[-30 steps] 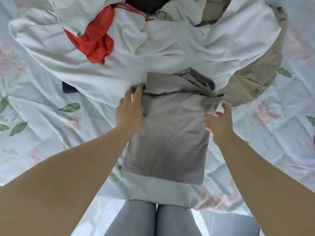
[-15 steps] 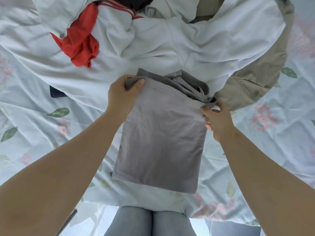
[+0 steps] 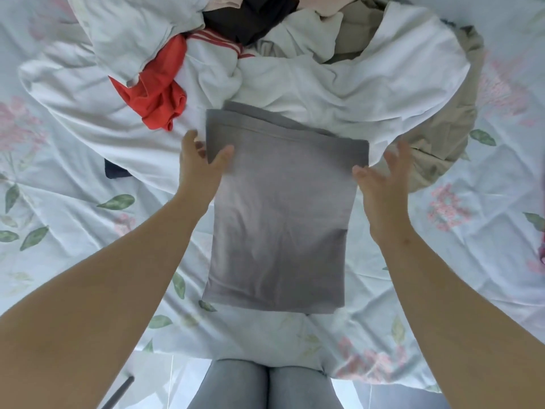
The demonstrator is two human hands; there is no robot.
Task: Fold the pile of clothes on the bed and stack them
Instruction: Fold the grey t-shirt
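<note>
Clothes pile beyond top edge

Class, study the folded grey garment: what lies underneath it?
The grey garment lies with its near part on the floral bedsheet, and its far edge overlaps the white garment. Whatever sits directly beneath its middle is covered.

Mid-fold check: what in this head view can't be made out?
1. Left hand: head view, fingers lie at the edge of the gray garment, so a pinch cannot be confirmed.
2. Right hand: head view, motion-blurred; contact with the garment unclear.
3. Clothes pile: head view, cut off by the top edge.
4. Dark blue item: head view, mostly hidden under white fabric.
</note>
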